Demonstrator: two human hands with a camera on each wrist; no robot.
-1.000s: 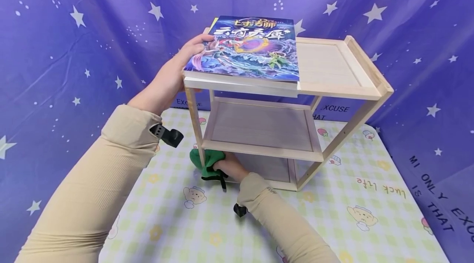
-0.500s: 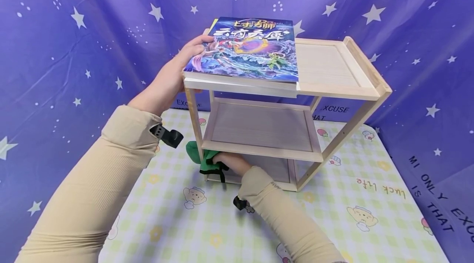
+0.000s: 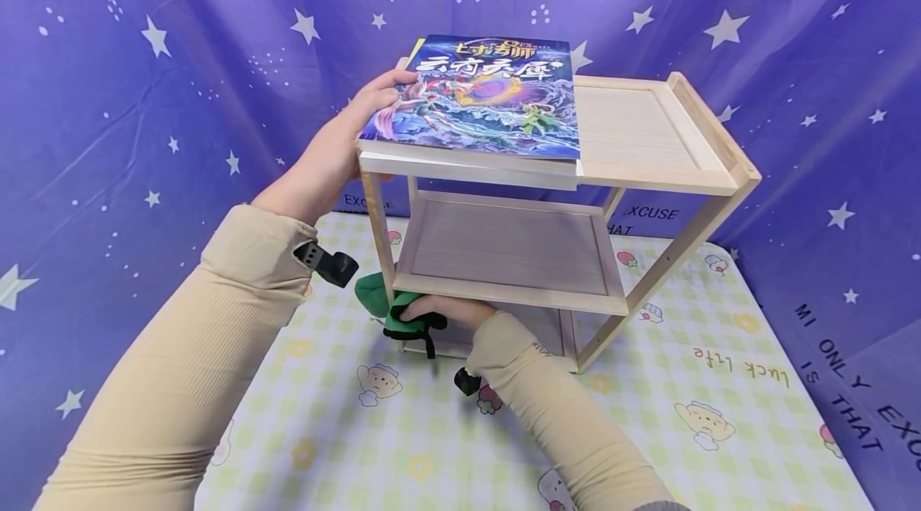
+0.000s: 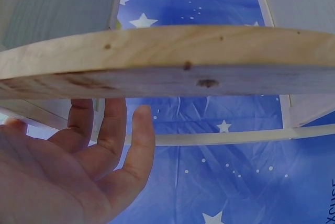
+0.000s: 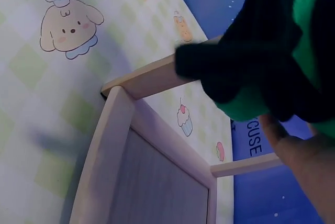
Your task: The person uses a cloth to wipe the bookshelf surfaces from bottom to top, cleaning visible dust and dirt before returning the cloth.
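A three-tier wooden shelf [image 3: 640,131] stands upright, with an illustrated blue book [image 3: 496,115] lying on the left part of its top board. My left hand [image 3: 332,145] grips the top board's left end, its upper fingers at the book's edge. Seen in the left wrist view, other fingers [image 4: 112,135] curl beneath, behind a wooden post [image 4: 157,59]. Lower down, my right hand [image 3: 449,309] holds a bunched green cloth with black trim [image 3: 410,311] around the front-left leg, just under the middle board. In the right wrist view the cloth hides most of the fingers.
Under the shelf lies a checked tablecloth [image 3: 338,431] printed with cartoon dogs and fruit. A purple curtain [image 3: 216,31] with white stars hangs behind and at both sides. The middle board [image 3: 511,243] spans close above the right hand.
My right hand and the green cloth have shifted slightly left and upward along the front-left leg. The left hand, the book and the shelf stay in place.
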